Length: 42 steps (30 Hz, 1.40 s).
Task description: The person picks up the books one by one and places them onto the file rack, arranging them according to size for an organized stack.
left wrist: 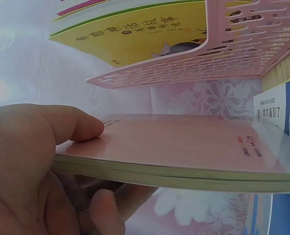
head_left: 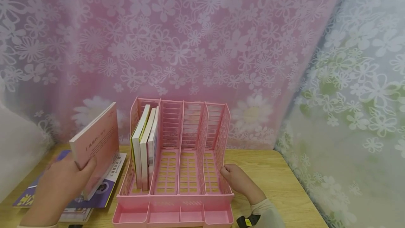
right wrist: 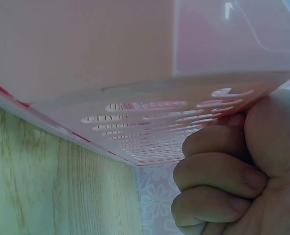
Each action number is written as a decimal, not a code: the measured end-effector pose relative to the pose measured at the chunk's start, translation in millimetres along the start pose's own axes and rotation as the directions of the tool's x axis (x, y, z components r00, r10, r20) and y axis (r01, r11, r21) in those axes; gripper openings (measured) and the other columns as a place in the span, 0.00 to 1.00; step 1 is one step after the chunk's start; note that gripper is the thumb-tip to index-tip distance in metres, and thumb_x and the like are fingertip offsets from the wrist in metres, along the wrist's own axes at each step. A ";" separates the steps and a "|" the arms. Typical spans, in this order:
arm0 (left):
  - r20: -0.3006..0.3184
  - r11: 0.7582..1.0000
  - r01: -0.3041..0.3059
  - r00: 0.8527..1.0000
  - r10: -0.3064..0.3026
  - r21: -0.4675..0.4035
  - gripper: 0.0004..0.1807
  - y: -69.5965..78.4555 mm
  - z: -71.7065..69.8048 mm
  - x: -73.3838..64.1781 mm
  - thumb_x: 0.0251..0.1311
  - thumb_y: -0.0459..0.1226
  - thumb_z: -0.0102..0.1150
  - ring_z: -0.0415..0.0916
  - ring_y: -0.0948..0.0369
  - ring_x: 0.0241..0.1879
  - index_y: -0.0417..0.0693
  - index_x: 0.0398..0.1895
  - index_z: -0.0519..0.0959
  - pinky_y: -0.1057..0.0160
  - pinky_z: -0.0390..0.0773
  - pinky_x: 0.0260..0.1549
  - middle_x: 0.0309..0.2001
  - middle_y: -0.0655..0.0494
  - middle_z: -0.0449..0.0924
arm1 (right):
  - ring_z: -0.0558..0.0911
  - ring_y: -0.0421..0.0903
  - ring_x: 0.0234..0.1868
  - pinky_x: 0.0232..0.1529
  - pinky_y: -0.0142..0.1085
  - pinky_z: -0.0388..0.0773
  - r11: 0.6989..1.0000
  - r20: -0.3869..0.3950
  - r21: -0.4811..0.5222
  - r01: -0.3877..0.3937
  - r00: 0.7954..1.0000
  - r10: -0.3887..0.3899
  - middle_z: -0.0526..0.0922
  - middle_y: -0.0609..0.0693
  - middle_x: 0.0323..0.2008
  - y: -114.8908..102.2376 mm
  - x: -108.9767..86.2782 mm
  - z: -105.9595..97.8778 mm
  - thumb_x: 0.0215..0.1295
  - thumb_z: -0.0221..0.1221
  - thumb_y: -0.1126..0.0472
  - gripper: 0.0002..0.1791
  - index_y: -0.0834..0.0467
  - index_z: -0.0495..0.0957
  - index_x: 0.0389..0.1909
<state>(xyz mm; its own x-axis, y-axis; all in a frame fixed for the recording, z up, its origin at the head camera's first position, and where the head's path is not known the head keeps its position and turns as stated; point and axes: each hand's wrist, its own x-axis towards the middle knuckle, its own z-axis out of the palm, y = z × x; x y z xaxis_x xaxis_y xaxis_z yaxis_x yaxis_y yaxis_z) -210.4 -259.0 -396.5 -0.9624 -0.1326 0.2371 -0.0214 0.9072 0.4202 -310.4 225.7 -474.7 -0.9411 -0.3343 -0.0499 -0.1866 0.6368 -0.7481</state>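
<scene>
My left hand grips a pink-covered book by its near edge, thumb on the cover and fingers underneath in the left wrist view. The book stands tilted over a purple and white book on the table. To its right is a pink desk file organizer with upright slots and small front trays. Several books stand in its leftmost slot, one with a yellow cover. My right hand holds the organizer's right side wall at the front edge, its fingers curled.
A wooden table lies under everything. More printed material shows below the purple book. A pink floral curtain hangs behind, and a pale floral one runs along the right side. Past the right wrist is a black strap.
</scene>
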 end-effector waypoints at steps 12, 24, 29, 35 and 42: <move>0.062 1.000 0.020 0.998 -0.019 -0.009 0.35 -5.5 1.5 4.6 0.75 0.58 0.48 0.82 0.40 0.37 0.34 0.63 0.71 0.27 0.61 0.52 0.50 0.31 0.83 | 0.56 0.42 0.19 0.24 0.34 0.58 1.000 -0.001 0.014 -0.011 1.000 0.011 0.59 0.45 0.17 -0.7 0.4 -0.1 0.81 0.44 0.58 0.23 0.54 0.60 0.19; 0.139 0.998 0.057 0.989 -0.053 -0.026 0.38 -5.2 1.0 4.9 0.77 0.59 0.41 0.72 0.55 0.24 0.31 0.65 0.72 0.56 0.65 0.17 0.43 0.34 0.85 | 0.56 0.42 0.19 0.24 0.34 0.58 1.000 -0.002 0.005 -0.013 1.000 0.013 0.59 0.45 0.17 -3.1 -0.1 0.1 0.80 0.44 0.59 0.23 0.54 0.60 0.19; 0.173 0.997 0.073 0.983 -0.067 -0.030 0.40 -3.9 2.0 7.4 0.78 0.60 0.37 0.75 0.52 0.28 0.32 0.70 0.68 0.55 0.67 0.18 0.54 0.26 0.79 | 0.56 0.42 0.19 0.24 0.35 0.58 1.000 -0.006 0.002 -0.012 1.000 0.012 0.59 0.45 0.17 -3.3 -1.0 -0.3 0.80 0.44 0.60 0.23 0.54 0.60 0.19; 0.125 0.997 0.071 0.990 -0.067 -0.026 0.36 -2.9 3.5 7.7 0.78 0.59 0.35 0.79 0.49 0.29 0.35 0.60 0.76 0.50 0.72 0.21 0.42 0.35 0.85 | 0.55 0.42 0.19 0.24 0.35 0.58 1.000 0.000 0.008 -0.027 1.000 0.027 0.58 0.44 0.16 -1.8 -0.6 0.1 0.80 0.43 0.60 0.23 0.54 0.59 0.19; 0.145 0.994 0.103 0.985 -0.098 -0.026 0.38 -3.6 2.7 7.6 0.78 0.59 0.32 0.75 0.54 0.26 0.33 0.58 0.75 0.54 0.69 0.20 0.33 0.46 0.84 | 0.55 0.42 0.19 0.25 0.35 0.58 1.000 0.000 0.002 -0.031 1.000 0.031 0.58 0.44 0.17 -1.0 1.5 0.4 0.80 0.43 0.59 0.23 0.54 0.59 0.19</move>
<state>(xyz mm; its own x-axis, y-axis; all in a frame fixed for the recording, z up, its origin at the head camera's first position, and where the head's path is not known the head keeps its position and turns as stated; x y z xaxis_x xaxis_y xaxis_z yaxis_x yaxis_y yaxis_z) -218.4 -262.2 -398.6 -0.9847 -0.1617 0.0656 -0.1132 0.8780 0.4651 -311.6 224.2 -474.3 -0.9463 -0.3148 -0.0731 -0.1570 0.6456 -0.7474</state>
